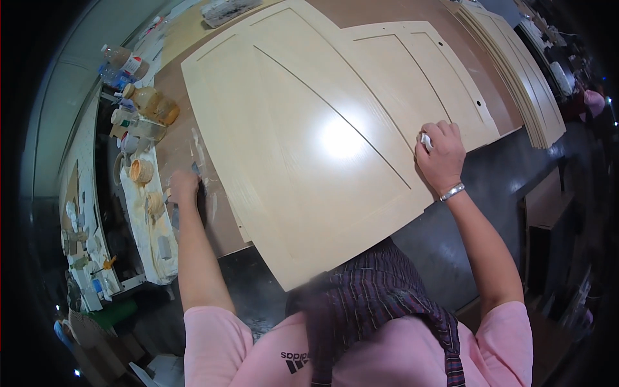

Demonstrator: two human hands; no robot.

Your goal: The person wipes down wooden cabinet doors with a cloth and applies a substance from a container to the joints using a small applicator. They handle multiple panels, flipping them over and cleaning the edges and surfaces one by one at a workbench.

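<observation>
A large cream wooden panel [290,161] with long curved-looking grooves lies across the brown worktable. A second grooved panel [412,51], with dark round holes near its edge, lies partly beneath it. My right hand [443,151] is closed around a small white wad [426,141], cloth or paper, at the large panel's right edge. Left of the panel, my left hand [185,186] is closed over the brown tabletop. What looks like a putty knife [195,168] sits in it, its small grey blade showing past the fingers.
Bottles [151,103] with amber and clear contents stand along the left, beside an open jar of orange-tan paste [140,171]. A grey block [164,248] lies on the stained white covering. Stacked panels [516,71] rise at the right. A wrapped bundle [225,9] lies at the far edge.
</observation>
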